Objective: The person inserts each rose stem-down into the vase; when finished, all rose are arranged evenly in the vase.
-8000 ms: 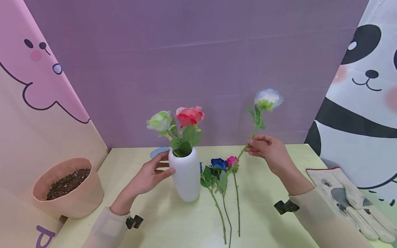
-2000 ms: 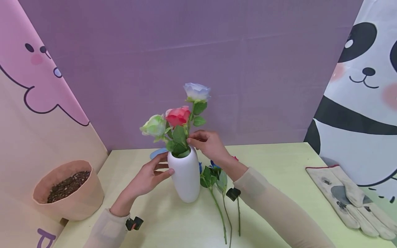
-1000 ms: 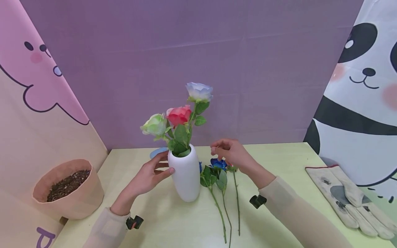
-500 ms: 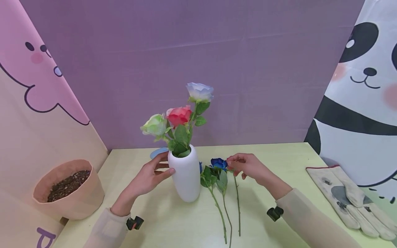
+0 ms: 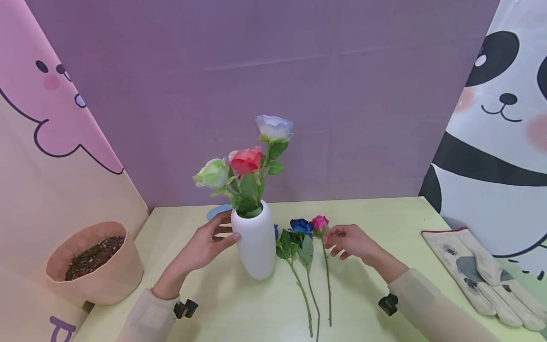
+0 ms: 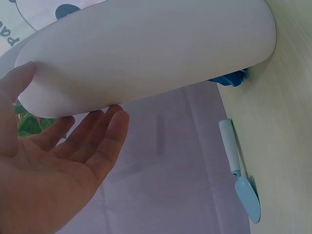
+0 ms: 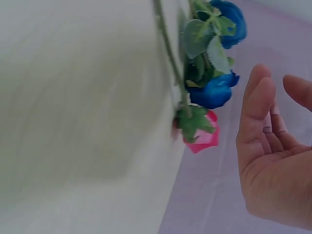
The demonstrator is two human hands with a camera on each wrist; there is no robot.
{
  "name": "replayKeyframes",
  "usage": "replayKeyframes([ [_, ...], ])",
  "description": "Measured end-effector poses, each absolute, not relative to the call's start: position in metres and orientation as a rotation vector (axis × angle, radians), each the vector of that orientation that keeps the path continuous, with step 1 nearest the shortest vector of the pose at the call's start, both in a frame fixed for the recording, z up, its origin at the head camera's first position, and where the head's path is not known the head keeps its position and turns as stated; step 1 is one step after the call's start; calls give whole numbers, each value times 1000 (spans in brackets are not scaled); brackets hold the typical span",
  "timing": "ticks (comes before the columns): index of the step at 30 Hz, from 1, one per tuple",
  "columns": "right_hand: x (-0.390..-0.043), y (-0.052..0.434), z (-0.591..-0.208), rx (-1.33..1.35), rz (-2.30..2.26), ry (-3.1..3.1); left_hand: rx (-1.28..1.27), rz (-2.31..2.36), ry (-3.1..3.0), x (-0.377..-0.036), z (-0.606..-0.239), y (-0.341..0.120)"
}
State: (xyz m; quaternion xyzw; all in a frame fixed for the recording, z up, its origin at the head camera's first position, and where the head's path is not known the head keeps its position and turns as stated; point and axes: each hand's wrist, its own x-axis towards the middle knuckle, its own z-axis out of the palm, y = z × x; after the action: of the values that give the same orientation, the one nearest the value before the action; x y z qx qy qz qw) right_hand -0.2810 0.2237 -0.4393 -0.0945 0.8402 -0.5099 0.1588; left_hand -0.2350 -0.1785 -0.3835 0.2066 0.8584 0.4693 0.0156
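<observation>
My left hand [image 5: 209,242] holds the white vase [image 5: 256,251] near its rim, thumb on the front and fingers around the far side. Standing in the vase are a pale green rose [image 5: 212,173], a red-pink rose [image 5: 246,160] and a pale bluish-white rose [image 5: 274,128]. My right hand [image 5: 351,243] is beside a small magenta rose [image 5: 319,222], its fingers loosely bent and holding nothing. The right wrist view shows a gap between that hand and the flowers. Blue roses [image 5: 301,226] lie left of the magenta one, stems toward me; one bloom is partly behind the vase.
A peach pot [image 5: 124,266] of dark soil stands at the left. White patterned gloves [image 5: 474,270] lie at the right. Behind the vase is a light-blue trowel [image 6: 247,197]. A purple backdrop [image 5: 299,95] rises behind the table.
The bluish-white rose went from my right hand into the vase. That hand let go, moved right and down to the magenta rose, and now sits just right of it. The left hand stays on the vase.
</observation>
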Motion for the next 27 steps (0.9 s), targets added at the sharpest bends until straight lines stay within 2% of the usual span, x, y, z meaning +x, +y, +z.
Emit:
replayKeyframes([
  [20,-279,229,-488,-143,-1364,2481,639,1446,2677,-235,-382,-180],
  [27,-272,222,-488,-101,-1352,2480,637,1440,2681,-234,-382,-179],
])
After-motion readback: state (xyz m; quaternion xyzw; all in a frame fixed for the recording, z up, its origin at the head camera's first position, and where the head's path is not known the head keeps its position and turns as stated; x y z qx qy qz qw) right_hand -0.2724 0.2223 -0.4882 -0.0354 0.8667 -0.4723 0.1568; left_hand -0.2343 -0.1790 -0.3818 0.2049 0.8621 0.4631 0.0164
